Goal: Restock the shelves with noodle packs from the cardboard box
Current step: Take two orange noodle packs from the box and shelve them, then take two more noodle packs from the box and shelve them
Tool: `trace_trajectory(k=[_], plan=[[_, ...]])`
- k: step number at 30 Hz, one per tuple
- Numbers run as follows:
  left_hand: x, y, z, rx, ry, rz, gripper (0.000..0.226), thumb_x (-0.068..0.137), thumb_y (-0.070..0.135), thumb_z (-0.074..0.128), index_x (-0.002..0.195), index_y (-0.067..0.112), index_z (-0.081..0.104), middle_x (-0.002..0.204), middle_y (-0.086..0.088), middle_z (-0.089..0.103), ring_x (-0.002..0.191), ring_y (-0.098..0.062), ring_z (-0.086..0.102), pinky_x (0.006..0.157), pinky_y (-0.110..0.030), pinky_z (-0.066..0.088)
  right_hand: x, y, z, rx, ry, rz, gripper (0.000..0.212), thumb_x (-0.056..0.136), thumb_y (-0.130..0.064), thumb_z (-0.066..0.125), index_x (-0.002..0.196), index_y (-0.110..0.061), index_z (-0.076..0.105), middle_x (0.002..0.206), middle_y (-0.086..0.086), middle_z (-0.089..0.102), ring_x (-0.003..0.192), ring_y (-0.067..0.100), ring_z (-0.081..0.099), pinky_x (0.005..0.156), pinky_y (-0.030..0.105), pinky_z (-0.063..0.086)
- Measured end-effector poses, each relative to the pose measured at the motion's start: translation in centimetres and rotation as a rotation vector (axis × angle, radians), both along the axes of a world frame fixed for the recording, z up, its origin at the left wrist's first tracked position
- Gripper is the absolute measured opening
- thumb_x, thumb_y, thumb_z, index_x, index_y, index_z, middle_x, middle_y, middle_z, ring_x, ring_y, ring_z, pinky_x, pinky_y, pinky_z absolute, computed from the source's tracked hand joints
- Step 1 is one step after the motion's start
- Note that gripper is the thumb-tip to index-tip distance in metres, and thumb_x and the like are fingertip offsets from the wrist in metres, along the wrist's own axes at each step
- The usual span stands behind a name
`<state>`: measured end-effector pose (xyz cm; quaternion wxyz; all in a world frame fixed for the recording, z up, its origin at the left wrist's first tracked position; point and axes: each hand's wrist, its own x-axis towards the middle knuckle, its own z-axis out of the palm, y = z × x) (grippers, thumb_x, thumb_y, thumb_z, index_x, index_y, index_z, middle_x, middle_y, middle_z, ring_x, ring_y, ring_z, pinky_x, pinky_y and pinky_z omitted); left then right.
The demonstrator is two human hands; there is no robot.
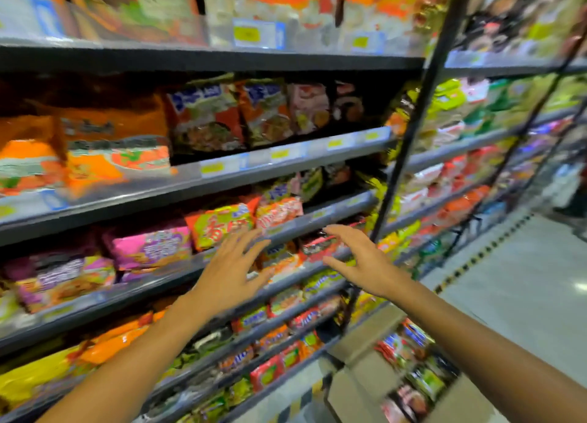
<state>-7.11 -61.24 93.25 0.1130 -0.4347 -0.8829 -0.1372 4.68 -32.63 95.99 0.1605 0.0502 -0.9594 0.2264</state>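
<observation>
Both the left hand (229, 275) and right hand (365, 265) reach toward the shelves (286, 232), fingers spread and holding nothing. The cardboard box (365, 352) of noodle packs (409, 359) sits below the right hand.

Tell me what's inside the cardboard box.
The box holds noodle packs, red, blue and green ones standing on edge. Lower layers and the bottom are hidden.

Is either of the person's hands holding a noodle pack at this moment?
No, the left hand and the right hand both reach toward the shelves with fingers spread and nothing in them.
</observation>
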Motion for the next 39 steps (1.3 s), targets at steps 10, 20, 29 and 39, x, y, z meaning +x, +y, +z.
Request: trace_trajectory(k=[10,20,29,39], plan=[[7.6,16.7,-3.4,-0.238,-0.103,-0.060,0.079,0.089,0.078,0.024,0.145,0.027,0.047,0.157,-0.005,0.036,0.145,-0.036,0.030,0.119,-0.059,0.017,14.2,16.3,-5.1,-0.025,-0.285,-0.163,0.076,0.092,-0.069,0.047,0.155,-0.035,0.024,0.164,-0.012,0.018,0.149,0.008,0.017,0.121,0.032,0.021],[19.1,36.3,-8.6,-0.291,-0.249,-0.180,0.104,0.080,0.088,0.000,0.148,0.024,0.045,0.157,-0.006,0.037,0.145,-0.036,0.030,0.119,-0.053,0.020,29.5,35.3,-9.0,-0.036,-0.440,-0.380,0.084,0.088,-0.079,0.036,0.156,-0.031,0.023,0.164,-0.003,0.021,0.150,0.017,0.019,0.122,0.040,0.017],[20.1,45.0,-12.5,-0.395,-0.410,-0.157,0.095,0.077,0.086,0.004,0.156,0.035,0.021,0.165,0.005,0.015,0.150,-0.024,0.011,0.122,-0.047,0.012,32.0,43.9,-13.5,-0.153,-0.467,-0.435,0.085,0.085,-0.082,0.032,0.154,-0.031,0.028,0.161,-0.003,0.027,0.149,0.019,0.023,0.122,0.039,0.021],[16.1,54.5,-21.2,-0.429,-0.735,-0.101,0.124,0.061,0.100,0.005,0.158,0.024,0.018,0.166,0.002,0.010,0.152,-0.025,0.011,0.123,-0.045,0.016,27.5,51.9,-19.1,-0.330,-0.650,-0.464,0.081,0.089,-0.067,0.051,0.154,-0.025,0.027,0.161,0.000,0.029,0.146,0.019,0.029,0.119,0.035,0.027]])
